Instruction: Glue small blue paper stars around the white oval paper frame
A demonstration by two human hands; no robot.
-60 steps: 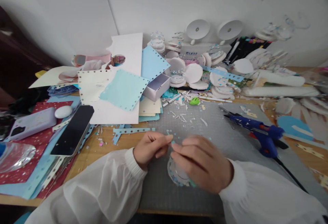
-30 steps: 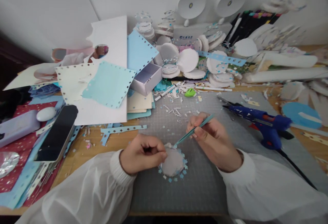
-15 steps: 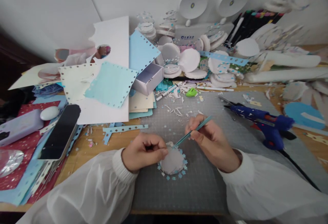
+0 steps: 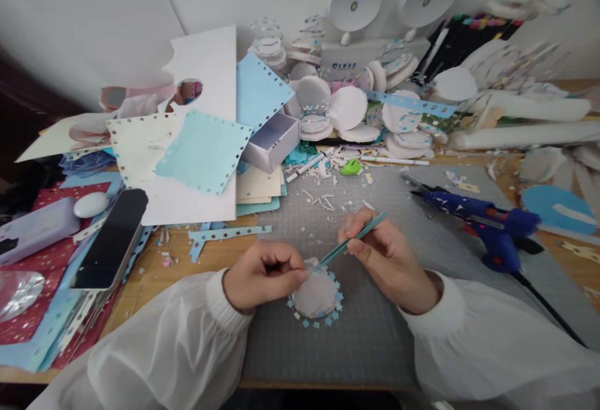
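Observation:
A white disc ringed with small blue and white star or flower cutouts lies on the grey cutting mat. My right hand is closed on teal tweezers, held at a slant; their tips reach down to the disc's upper edge. My left hand is pinched at the disc's upper left edge, close to the tweezer tips. Whatever lies between its fingertips is too small to make out.
A blue glue gun lies on the right with its cord running forward. Punched paper sheets, a phone and a small lilac box are on the left. Behind are several white discs, paper scraps and a green punch.
Hardly anything differs. Both hands and the tweezers stay at the disc's upper edge, while the view has shifted very slightly.

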